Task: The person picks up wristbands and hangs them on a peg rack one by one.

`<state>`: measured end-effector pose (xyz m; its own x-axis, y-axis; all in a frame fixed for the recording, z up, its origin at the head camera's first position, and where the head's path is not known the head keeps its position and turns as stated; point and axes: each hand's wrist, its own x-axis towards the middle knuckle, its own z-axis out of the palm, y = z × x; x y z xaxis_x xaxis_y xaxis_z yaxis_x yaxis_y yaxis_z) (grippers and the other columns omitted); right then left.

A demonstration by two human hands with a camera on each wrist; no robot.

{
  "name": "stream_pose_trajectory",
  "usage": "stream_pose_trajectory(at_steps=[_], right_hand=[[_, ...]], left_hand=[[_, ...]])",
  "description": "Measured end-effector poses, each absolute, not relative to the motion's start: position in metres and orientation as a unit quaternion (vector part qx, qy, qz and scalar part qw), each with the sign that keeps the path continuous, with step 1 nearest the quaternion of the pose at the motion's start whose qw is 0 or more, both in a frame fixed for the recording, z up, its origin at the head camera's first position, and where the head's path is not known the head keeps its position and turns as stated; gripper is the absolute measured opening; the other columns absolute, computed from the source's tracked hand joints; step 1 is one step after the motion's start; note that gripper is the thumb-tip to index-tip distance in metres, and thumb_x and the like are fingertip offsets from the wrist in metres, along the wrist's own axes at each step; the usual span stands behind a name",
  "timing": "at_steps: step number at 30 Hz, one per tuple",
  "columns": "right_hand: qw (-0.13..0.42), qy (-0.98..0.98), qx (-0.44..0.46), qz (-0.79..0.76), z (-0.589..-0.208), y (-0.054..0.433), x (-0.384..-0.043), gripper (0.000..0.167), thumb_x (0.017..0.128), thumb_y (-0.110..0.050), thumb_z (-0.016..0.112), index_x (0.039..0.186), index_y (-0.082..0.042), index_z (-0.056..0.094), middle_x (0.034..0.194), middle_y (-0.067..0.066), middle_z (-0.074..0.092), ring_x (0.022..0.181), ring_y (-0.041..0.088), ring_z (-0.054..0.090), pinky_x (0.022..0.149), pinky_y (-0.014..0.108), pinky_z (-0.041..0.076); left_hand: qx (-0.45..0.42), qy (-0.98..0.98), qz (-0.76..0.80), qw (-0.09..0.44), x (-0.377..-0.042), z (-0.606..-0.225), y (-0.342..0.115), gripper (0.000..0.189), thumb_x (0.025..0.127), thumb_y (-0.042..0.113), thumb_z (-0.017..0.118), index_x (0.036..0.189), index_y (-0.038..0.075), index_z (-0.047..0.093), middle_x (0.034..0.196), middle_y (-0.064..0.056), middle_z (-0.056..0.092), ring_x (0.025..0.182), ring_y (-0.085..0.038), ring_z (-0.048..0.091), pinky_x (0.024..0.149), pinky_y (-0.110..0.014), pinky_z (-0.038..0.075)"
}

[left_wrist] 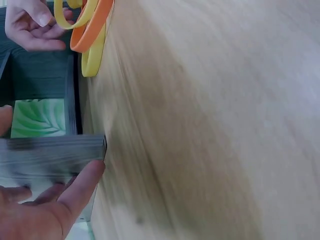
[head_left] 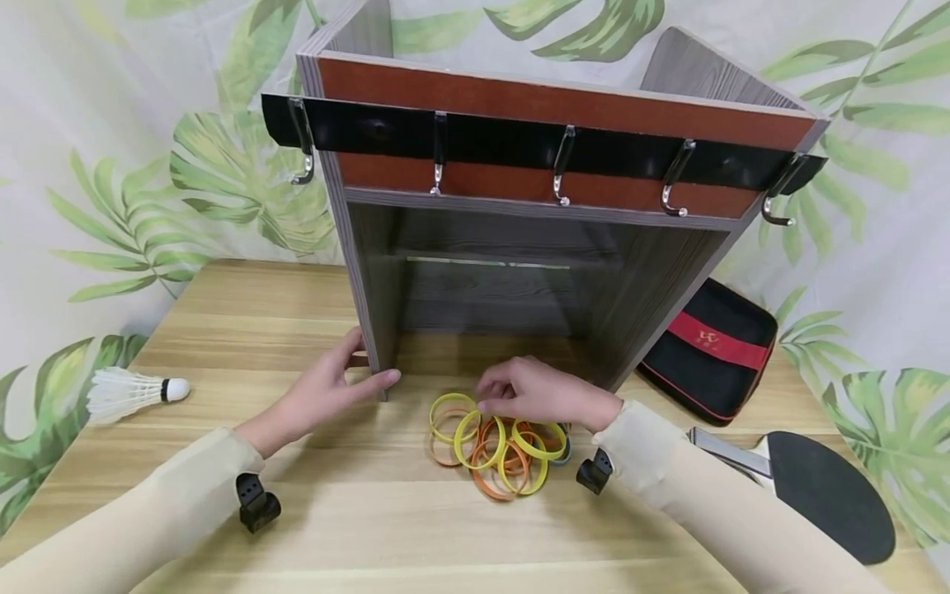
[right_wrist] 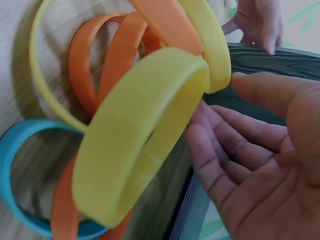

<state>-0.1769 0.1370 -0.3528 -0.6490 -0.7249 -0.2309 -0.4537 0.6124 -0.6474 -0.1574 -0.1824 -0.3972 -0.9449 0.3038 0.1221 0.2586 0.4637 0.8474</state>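
Note:
A grey wood-grain rack [head_left: 571, 82] stands upright, its front carrying a black rail [head_left: 505, 140] with several metal hooks. My left hand [head_left: 315, 400] grips the lower end of its left side panel [left_wrist: 50, 155], thumb toward the inner side and fingers along the outer face. Before the rack's opening lies a loose heap of silicone wristbands: yellow [right_wrist: 120, 125], orange [right_wrist: 82, 65] and blue [right_wrist: 10, 170]. At the heap's back edge is my right hand [head_left: 542, 392], palm toward the bands, fingers loosely bent. A gap shows between its thumb and fingers, with fingertips right beside a yellow band.
On the left of the wooden table [head_left: 252, 322] lies a white shuttlecock [head_left: 126, 394]. A black case with a red stripe [head_left: 716, 346] rests by the rack's right side. Nearer, a table tennis paddle [head_left: 827, 495] lies partly behind the right sleeve. A leaf-patterned cloth [head_left: 111, 165] hangs behind.

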Motion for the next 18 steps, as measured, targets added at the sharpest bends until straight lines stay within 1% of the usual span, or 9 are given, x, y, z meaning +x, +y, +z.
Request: stream_pose_trajectory(at_steps=[3,6,9,12,15,18], right_hand=[[0.251,0.865,-0.342,-0.269,-0.353,0.134,-0.178,0.024,0.102,-0.017,0.068,0.12,-0.004,0.074,0.102,0.003,0.078,0.084,0.002,0.063,0.081,0.021,0.053],[0.257,0.863,-0.345,-0.264,-0.352,0.132,-0.178,0.022,0.102,-0.016,0.068,0.119,-0.003,0.074,0.102,0.005,0.078,0.084,0.002,0.064,0.08,0.021,0.053],[0.262,0.859,-0.353,-0.263,-0.351,0.131,-0.179,0.021,0.102,-0.014,0.067,0.118,-0.002,0.074,0.102,0.006,0.078,0.086,0.001,0.064,0.08,0.02,0.053],[0.276,0.85,-0.356,-0.272,-0.349,0.132,-0.179,0.022,0.103,-0.013,0.066,0.12,0.0,0.074,0.104,0.008,0.078,0.086,0.001,0.065,0.079,0.019,0.053],[0.301,0.837,-0.35,-0.293,-0.345,0.134,-0.178,0.024,0.104,-0.01,0.065,0.122,0.002,0.072,0.106,0.011,0.077,0.085,0.003,0.066,0.077,0.02,0.056],[0.328,0.822,-0.334,-0.323,-0.343,0.136,-0.178,0.025,0.104,-0.008,0.064,0.124,0.005,0.071,0.108,0.017,0.076,0.083,0.004,0.068,0.077,0.023,0.059]], left_hand=[[0.176,0.844,0.505,0.036,-0.158,-0.4,-0.18,0.065,0.1,0.016,0.071,0.157,0.006,0.04,0.151,-0.024,0.056,0.133,-0.05,0.059,0.106,-0.061,0.049],[0.178,0.843,0.506,0.037,-0.159,-0.403,-0.179,0.067,0.101,0.013,0.07,0.158,0.005,0.038,0.156,-0.025,0.05,0.134,-0.051,0.057,0.108,-0.062,0.047],[0.174,0.845,0.505,0.038,-0.16,-0.406,-0.178,0.067,0.101,0.012,0.07,0.159,0.003,0.037,0.156,-0.026,0.05,0.134,-0.051,0.057,0.106,-0.06,0.049],[0.169,0.847,0.503,0.041,-0.161,-0.408,-0.177,0.066,0.1,0.011,0.071,0.157,0.001,0.04,0.152,-0.028,0.054,0.134,-0.051,0.057,0.106,-0.059,0.05],[0.169,0.847,0.502,0.045,-0.161,-0.409,-0.177,0.064,0.099,0.01,0.071,0.155,-0.001,0.041,0.149,-0.029,0.055,0.134,-0.05,0.057,0.107,-0.059,0.049],[0.173,0.847,0.501,0.045,-0.161,-0.41,-0.178,0.065,0.099,0.009,0.071,0.156,-0.002,0.041,0.149,-0.029,0.056,0.135,-0.05,0.056,0.105,-0.056,0.05]])
